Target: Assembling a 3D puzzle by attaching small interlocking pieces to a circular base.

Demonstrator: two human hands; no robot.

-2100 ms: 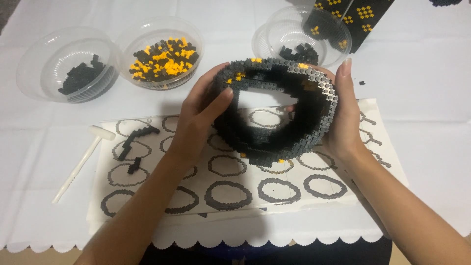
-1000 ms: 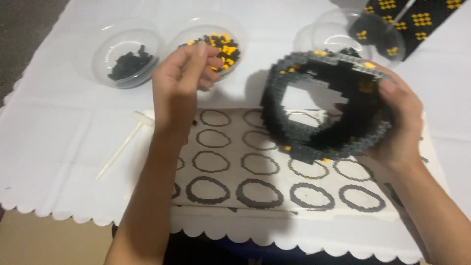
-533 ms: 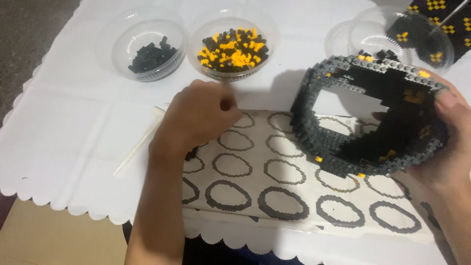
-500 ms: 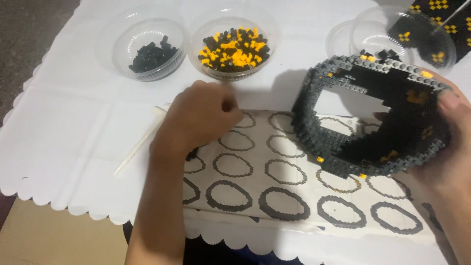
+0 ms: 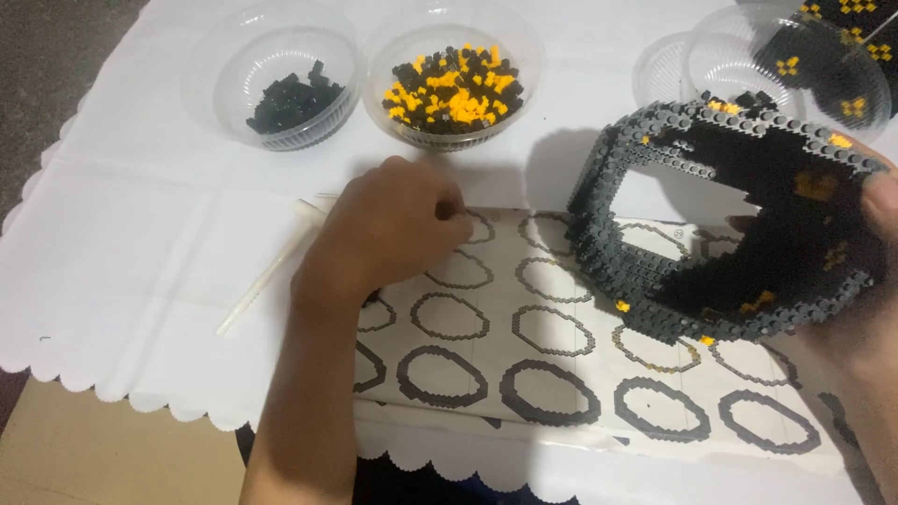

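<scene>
right hand [image 5: 865,271] fingers clamped on brick ring [image 5: 730,224]: stiff but likely fragile at seams, best gripped across rim. left hand [image 5: 393,224] fingers curled together on instruction sheet [image 5: 561,374].

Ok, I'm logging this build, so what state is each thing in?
Ring model: incomplete, held tilted by right hand.
Left hand: closed, knuckles up, on instruction sheet.
Black-brick bowl: nearly empty.
Mixed-brick bowl: about half full.
White tool: lying unused.

Right hand [image 5: 865,309] grips black brick ring [image 5: 730,224]; left hand [image 5: 388,229] rests on instruction sheet [image 5: 561,374].
</scene>
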